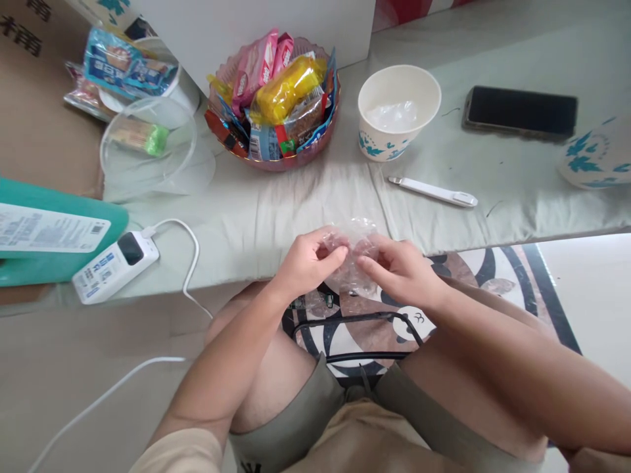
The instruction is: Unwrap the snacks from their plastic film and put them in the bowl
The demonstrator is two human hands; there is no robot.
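Note:
A clear, crinkled plastic bag (355, 276) is stretched between my two hands, just over the front edge of the cloth-covered table. My left hand (310, 259) pinches its left side between thumb and fingers. On the other side, my right hand (398, 268) grips it the same way. Whether anything lies inside the bag I cannot tell. Beyond my hands stands a paper cup (387, 139) with a blue leaf print, holding some clear crumpled plastic. A white utility knife (434, 192) lies in front of the cup.
A pink bowl (276, 164) of wrapped snacks stands at the back. Left of it are a clear tub (148, 171), a green container (54, 217) and a white power bank (116, 266) with a cable. A phone (521, 112) and another leaf-print cup (599, 154) are on the right.

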